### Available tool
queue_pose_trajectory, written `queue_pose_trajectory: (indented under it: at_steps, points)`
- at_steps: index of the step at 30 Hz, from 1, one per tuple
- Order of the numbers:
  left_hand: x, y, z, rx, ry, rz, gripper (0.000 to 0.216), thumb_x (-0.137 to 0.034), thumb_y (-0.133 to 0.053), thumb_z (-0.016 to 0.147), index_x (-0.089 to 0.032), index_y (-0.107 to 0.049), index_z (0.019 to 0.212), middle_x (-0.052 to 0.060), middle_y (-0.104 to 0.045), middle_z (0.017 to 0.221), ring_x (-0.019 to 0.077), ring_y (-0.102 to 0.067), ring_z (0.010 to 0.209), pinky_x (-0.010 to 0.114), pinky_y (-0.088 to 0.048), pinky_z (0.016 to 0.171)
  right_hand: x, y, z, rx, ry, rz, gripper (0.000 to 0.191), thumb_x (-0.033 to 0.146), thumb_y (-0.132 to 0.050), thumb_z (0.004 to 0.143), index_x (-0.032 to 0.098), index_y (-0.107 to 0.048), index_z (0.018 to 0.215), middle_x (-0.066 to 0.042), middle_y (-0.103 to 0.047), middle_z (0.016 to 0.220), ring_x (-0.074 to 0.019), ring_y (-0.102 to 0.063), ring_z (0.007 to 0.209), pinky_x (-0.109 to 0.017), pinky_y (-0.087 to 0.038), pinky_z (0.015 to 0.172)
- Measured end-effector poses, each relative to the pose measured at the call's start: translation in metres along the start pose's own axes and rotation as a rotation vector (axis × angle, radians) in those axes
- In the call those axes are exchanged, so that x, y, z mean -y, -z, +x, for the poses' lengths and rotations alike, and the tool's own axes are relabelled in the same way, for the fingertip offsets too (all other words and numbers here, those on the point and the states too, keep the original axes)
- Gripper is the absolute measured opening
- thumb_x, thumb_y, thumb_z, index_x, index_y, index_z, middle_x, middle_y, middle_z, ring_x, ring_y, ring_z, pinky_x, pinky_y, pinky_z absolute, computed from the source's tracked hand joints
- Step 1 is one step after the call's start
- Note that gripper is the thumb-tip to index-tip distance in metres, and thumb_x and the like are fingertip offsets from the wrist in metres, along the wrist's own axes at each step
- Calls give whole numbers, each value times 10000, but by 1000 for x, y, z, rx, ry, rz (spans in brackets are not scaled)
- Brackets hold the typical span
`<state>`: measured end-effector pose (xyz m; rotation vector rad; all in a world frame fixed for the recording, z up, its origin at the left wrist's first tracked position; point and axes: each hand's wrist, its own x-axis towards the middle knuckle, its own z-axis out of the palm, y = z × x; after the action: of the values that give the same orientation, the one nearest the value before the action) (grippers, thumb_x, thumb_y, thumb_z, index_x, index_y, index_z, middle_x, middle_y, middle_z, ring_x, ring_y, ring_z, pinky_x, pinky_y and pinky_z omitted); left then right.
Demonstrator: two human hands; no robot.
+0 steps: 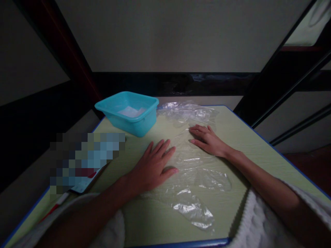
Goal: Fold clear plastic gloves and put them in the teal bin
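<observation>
A clear plastic bag (pixel 191 165) lies spread over the light wood-patterned table (pixel 245 144), its far end crumpled and its near end wrinkled. My left hand (pixel 155 167) rests palm down at the bag's left side, fingers stretched out and apart. On the upper right part of the bag lies my right hand (pixel 208 139), also palm down, with its fingers extended. Neither hand grips anything. What is under the palms is hidden.
A turquoise plastic basin (pixel 139 125) with something whitish inside stands at the far left. Nearer, a pixelated flat object (pixel 80 186) lies by the left edge, with a red-and-white item (pixel 54 206) below it. A wall panel (pixel 168 38) rises behind the table.
</observation>
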<state>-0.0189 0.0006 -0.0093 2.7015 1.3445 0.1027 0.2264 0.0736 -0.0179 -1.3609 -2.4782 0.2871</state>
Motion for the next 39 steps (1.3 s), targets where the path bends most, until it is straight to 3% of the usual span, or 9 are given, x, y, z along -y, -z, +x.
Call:
queue_pose_trajectory:
  at_steps: [11,16,18,23,25,28,33,39]
  points:
    - [1,0,-1,-5,0,-12,554,-455,-399,913,-155,-354,1378,145,-233,1493,295,-188,1376,561,-174,1076,6,2,-3,-83,44,84,480,424,-424,888,168,-491,1288,-134,-476,1343,-316,-357,1292,-619,-145,1058]
    - [-1,1,1,13,13,-24,551,-438,-416,907,-154,-356,1375,146,-229,1495,298,-181,1378,561,-173,1076,13,7,-5,-224,105,260,426,431,-422,898,177,-579,1201,-123,-564,1237,-270,-524,1142,-488,-376,993]
    - [-2,2,2,16,15,-31,550,-433,-419,906,-156,-353,1376,147,-223,1496,296,-179,1378,560,-173,1076,16,7,-5,-304,86,311,392,428,-447,887,187,-620,1144,-113,-604,1184,-265,-560,1093,-470,-416,956]
    - [-1,2,1,11,18,-26,543,-417,-436,899,-157,-365,1370,156,-220,1496,302,-180,1377,573,-169,1072,18,6,-7,-457,51,337,272,381,-526,839,218,-686,986,-76,-682,1064,-268,-582,1088,-535,-310,1028]
    - [0,1,0,2,6,-20,543,-415,-436,898,-157,-363,1371,157,-222,1495,300,-183,1377,574,-163,1074,18,6,-8,-531,71,334,200,353,-568,808,224,-702,880,-57,-714,966,-262,-626,1016,-551,-253,1057]
    - [-1,0,-1,8,2,-11,540,-404,-438,899,-159,-359,1374,153,-215,1498,294,-178,1379,571,-161,1076,19,7,-10,-626,107,349,133,313,-594,783,224,-687,754,-31,-730,837,-231,-682,852,-539,-268,1058]
    - [-2,0,-1,25,9,3,547,-387,-448,894,-159,-349,1382,157,-203,1501,303,-178,1378,574,-160,1074,23,11,-13,-615,127,312,143,276,-547,789,234,-626,677,10,-714,753,-184,-677,710,-533,-314,1038]
    - [-1,0,1,21,16,14,543,-395,-444,896,-175,-347,1383,162,-205,1500,307,-190,1374,574,-170,1069,28,14,-17,-551,330,262,92,187,-500,782,221,-560,721,-3,-631,700,-154,-606,661,-454,-414,964]
